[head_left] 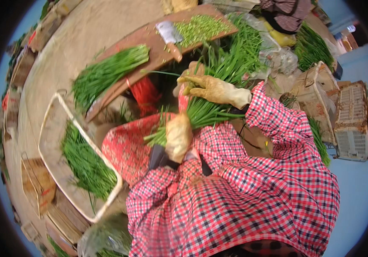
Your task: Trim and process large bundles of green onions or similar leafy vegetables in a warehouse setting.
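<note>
- Nearest, the person wears a red-and-white checked shirt (235,192).
- Just beyond it, the gloved left hand (178,138) is curled closed around a bundle of green chives (212,112), which pokes out on both sides of the fist over the lap.
- The gloved right hand (212,90) is above the bundle's right-hand part, fingers extended and close together; a single thin stalk (160,73) reaches its fingertips, but whether they pinch it cannot be told.
- Left of the lap, a white-rimmed basket (52,141) holds more chives.
- Farther off, a wooden board (158,58) bears a cleaver (168,35) between chopped greens (199,30) and a chive bunch (111,73).
</note>
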A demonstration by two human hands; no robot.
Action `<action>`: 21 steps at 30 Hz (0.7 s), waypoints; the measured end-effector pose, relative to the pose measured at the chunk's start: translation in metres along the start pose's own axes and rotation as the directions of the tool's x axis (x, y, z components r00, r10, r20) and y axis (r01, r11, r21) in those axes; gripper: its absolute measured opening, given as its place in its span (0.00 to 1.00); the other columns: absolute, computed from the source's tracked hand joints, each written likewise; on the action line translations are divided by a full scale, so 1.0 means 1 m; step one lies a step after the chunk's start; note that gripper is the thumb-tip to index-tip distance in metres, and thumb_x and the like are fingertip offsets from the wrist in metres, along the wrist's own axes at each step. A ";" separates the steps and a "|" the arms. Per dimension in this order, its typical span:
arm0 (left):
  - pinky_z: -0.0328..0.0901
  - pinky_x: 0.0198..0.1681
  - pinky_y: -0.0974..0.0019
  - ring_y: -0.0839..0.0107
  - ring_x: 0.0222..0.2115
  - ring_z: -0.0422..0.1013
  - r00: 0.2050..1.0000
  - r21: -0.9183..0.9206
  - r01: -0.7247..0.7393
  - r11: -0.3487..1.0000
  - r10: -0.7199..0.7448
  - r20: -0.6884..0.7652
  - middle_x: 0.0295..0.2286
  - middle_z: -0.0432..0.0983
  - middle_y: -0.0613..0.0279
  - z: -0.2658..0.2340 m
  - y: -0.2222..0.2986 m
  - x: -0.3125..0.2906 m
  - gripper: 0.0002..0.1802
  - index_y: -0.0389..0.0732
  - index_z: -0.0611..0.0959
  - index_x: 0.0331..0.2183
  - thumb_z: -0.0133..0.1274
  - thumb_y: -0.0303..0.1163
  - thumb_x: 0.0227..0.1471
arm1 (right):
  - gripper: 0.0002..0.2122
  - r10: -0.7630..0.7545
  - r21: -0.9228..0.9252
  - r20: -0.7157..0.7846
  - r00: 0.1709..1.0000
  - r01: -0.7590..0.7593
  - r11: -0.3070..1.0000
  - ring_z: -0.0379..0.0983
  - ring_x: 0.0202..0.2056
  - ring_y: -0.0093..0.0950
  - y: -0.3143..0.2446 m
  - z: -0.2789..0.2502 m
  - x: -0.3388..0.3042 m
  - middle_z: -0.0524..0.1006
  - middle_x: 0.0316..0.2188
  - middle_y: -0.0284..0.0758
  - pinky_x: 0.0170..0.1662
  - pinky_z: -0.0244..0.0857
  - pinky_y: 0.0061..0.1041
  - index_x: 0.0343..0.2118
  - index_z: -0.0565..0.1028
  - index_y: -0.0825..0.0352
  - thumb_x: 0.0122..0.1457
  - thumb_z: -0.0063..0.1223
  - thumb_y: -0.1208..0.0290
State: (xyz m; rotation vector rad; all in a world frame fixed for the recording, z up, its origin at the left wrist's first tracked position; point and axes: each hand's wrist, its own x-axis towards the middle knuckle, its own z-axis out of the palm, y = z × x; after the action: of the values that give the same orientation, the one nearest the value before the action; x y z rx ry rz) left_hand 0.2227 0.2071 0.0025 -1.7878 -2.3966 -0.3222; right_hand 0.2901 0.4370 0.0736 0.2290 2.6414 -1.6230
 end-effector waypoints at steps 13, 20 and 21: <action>0.57 0.17 0.64 0.73 0.14 0.63 0.999 0.285 -0.035 0.958 0.028 0.027 0.15 0.62 0.70 0.024 0.005 0.012 0.12 0.40 0.77 0.31 0.40 0.32 0.62 | 0.21 -0.077 -0.055 -0.143 0.987 0.069 0.996 0.77 0.38 0.25 -0.021 0.033 0.004 0.80 0.38 0.36 0.44 0.71 0.26 0.64 0.64 0.59 0.70 0.44 0.64; 0.65 0.25 0.61 0.64 0.20 0.70 0.998 -0.114 0.033 0.993 -0.025 0.066 0.19 0.70 0.60 0.003 0.005 0.010 0.15 0.30 0.79 0.42 0.49 0.24 0.52 | 0.19 -0.014 0.145 -0.074 0.997 0.025 0.989 0.76 0.39 0.24 -0.018 0.014 0.002 0.81 0.36 0.34 0.47 0.69 0.24 0.59 0.67 0.68 0.72 0.40 0.61; 0.65 0.25 0.61 0.64 0.20 0.70 0.994 -0.122 0.041 0.992 -0.028 0.108 0.19 0.70 0.60 0.003 0.005 0.010 0.16 0.29 0.78 0.43 0.50 0.24 0.51 | 0.19 -0.012 0.217 -0.075 0.997 0.028 0.976 0.76 0.38 0.24 -0.018 0.014 0.002 0.81 0.35 0.35 0.46 0.70 0.24 0.56 0.69 0.70 0.72 0.40 0.61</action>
State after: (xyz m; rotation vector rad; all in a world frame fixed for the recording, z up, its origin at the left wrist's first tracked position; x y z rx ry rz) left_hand 0.2245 0.2183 0.0028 -1.8616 -2.5341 -0.3977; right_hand 0.2844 0.4167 0.0832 0.2730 2.5209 -1.9487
